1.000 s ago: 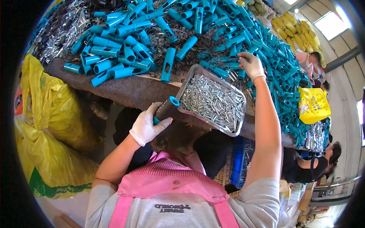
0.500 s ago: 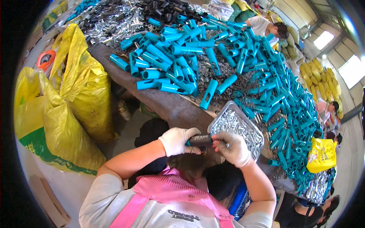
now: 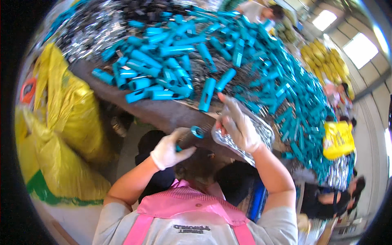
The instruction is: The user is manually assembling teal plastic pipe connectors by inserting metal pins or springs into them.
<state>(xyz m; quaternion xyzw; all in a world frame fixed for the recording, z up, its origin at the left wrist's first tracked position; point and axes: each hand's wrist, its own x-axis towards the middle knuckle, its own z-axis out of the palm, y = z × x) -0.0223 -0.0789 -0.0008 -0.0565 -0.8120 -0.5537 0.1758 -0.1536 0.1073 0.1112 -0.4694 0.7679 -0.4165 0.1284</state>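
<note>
My left hand (image 3: 165,152), in a white glove, is wrapped around a short black and teal tube (image 3: 189,139). Its round teal open end points up and to the right. My gloved right hand (image 3: 241,130) is lifted over a clear plastic tub (image 3: 216,139), fingers apart, the forefinger stretched toward the pile; I see nothing in it, though it is a little blurred. Small silvery metal pieces (image 3: 263,132) fill the tub. Just beyond lie two loose teal slotted tubes, the nearer one (image 3: 207,94) close to the table's edge.
A big heap of teal tubes (image 3: 281,92) covers the table, mixed with dark springs. Shiny metal parts (image 3: 92,32) are piled at far left. Yellow sacks (image 3: 75,118) stand on the left, a yellow bag (image 3: 339,141) at right. Other people (image 3: 261,11) sit around the heap.
My right hand has left the tube and moved up over the tub, its forefinger now stretched out. The left hand has tilted the tube so its open end shows. The whole view has shifted.
</note>
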